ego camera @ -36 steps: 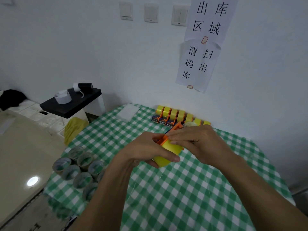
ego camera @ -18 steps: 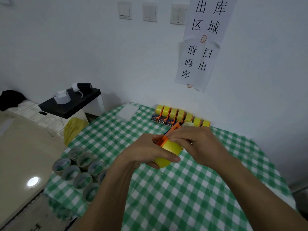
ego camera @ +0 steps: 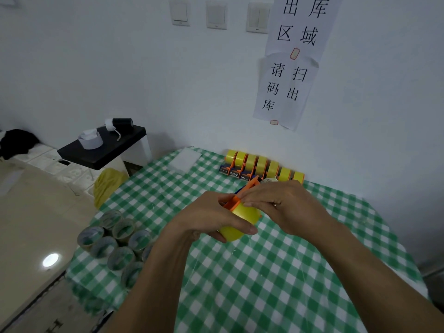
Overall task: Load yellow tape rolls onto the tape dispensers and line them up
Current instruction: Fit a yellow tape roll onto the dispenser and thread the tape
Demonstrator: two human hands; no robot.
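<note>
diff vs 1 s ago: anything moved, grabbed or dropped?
Nothing visibly changed. The left hand still grips the yellow tape roll and the right hand still holds the orange dispenser against it, above the table. The row of loaded dispensers and the clear rolls sit as before.

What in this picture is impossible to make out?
Head view only:
- Dispenser: mostly covered by the left hand and right hand; whether the yellow roll is seated is unclear.
- What, if anything, the right hand grips: hidden beneath it.
- Row of loaded dispensers: its right end sits behind the right hand.
- Clear rolls: some behind the left forearm.
</note>
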